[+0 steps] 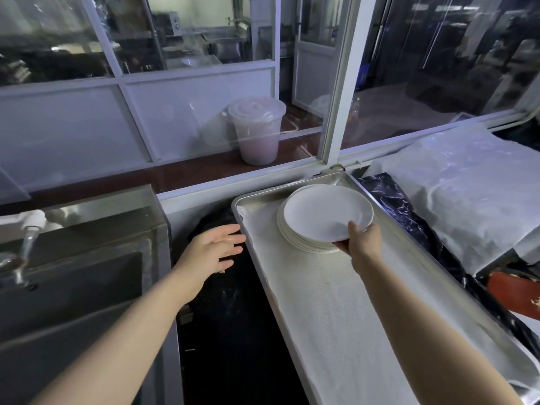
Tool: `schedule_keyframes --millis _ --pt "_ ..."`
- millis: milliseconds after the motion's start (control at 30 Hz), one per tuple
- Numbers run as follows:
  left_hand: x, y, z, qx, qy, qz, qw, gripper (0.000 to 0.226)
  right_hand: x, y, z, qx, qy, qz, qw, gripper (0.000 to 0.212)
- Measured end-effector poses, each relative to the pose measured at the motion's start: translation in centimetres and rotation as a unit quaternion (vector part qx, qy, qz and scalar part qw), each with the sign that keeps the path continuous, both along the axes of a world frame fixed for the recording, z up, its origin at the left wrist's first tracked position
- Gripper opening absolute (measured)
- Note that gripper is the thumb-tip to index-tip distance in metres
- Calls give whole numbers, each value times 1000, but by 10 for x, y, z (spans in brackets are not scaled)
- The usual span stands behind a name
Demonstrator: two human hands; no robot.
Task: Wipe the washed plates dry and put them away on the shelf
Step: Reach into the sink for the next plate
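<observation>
Running away from the camera along the right side, the long steel tray (344, 331) is lined with a white cloth and sits with its long axis pointing toward the glass partition (204, 112) at the back. To its left, across a dark gap, is the steel sink (87, 273); to its right, a heap covered in white sheeting (467, 194).

At the tray's far end stands the stack of plates (306, 235), lying flat and face up — round, so they have no long axis of their own. The top plate (327, 214) is tipped, its near-right edge raised off the stack and its far-left edge low.

The right hand (363, 239) pinches that raised edge, thumb on the upper face and fingers beneath. The left hand (213, 249) hovers over the dark gap just beside the tray's left rim, fingers spread and holding nothing.

The risk, as I judge it, is the one-handed rim pinch: a washed plate may be wet and slick, and tilted like this it could slide out — chipping on the stack or dropping into the gap. Dragging it could also shift the plates below. No drying cloth is in either hand.
</observation>
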State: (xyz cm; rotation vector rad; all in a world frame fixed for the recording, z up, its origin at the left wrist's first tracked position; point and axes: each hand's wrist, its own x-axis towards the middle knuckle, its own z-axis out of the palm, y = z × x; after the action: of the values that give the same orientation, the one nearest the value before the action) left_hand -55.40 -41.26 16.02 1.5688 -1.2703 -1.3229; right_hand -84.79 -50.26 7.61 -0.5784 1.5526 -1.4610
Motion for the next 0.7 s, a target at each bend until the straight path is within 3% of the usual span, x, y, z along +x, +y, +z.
schedule_keyframes --millis 167,233,300,367,700 --pt "5 2 0 5 -10 -5 1000 35 1 -7 -3 36 33 1 999 31" --pt "7 1 2 6 -17 -11 1000 36 -2 -7 -4 79 141 11 987 36" --pt "9 -1 3 6 -22 -11 1000 35 -9 -6 -6 128 297 20 946 43" --pt "11 -3 5 8 -19 -8 1000 35 -15 -3 -7 141 368 24 919 49" --pt "8 -4 -3 39 -24 -15 999 36 -20 0 -25 190 375 46 906 54"
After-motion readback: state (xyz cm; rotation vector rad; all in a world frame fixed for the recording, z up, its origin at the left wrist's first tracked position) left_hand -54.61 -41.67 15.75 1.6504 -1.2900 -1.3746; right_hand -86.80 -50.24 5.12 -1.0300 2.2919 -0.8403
